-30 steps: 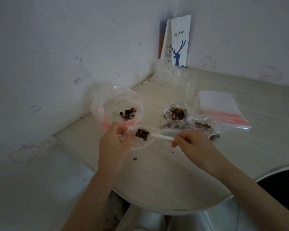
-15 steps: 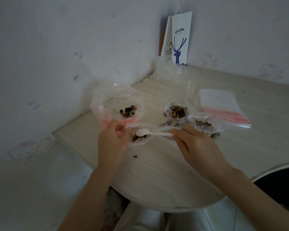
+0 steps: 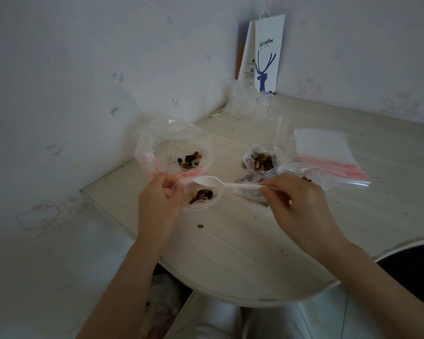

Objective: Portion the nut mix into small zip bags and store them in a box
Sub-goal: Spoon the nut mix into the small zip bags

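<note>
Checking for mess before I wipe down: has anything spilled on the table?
Yes. A loose nut piece lies on the table just this side of the small bag, with dark crumbs scattered around.

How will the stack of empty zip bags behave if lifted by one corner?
Probably floppy and light: the stack of empty zip bags is thin clear film. The bags may slide apart; their pink strips lie fanned.

I am sitting at a pale wood table with a rounded edge, which is filling a corner. Two white walls are meeting behind it, showing faint cartoon-cat prints. A white paper bag with a blue deer is leaning there. Dim grey light is falling evenly.
</note>
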